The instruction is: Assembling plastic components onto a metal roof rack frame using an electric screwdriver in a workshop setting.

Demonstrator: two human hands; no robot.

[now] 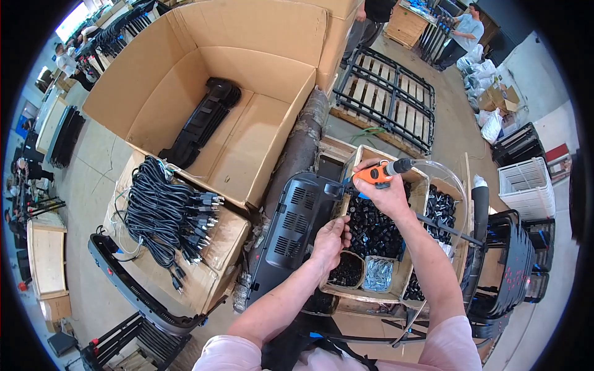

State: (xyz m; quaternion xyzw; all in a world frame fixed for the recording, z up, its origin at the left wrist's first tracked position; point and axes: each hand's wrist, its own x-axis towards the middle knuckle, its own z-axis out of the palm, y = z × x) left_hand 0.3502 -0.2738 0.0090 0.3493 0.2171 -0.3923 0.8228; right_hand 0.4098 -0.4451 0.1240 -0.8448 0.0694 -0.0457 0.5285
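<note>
My right hand (388,196) is wrapped around an orange and black power screwdriver (374,174). The tool's front end points left, at the upper right edge of a black plastic cover (296,213) with vent slots. That cover lies lengthwise before me on a padded grey support. My left hand (330,242) is beside the cover's right edge, fingers curled together; whatever they hold is hidden. Under both hands a wooden bin (422,204) holds many small black parts (374,226). Nearer me in it are a tray of silver screws (377,274) and one of dark screws (346,269).
A large open cardboard box (272,105) at far left holds another black cover (207,117). Bundled black power cables (164,210) lie on a carton left of me. Black frames stand at right (510,260); a white crate (526,185) is behind. Other people stand farther off.
</note>
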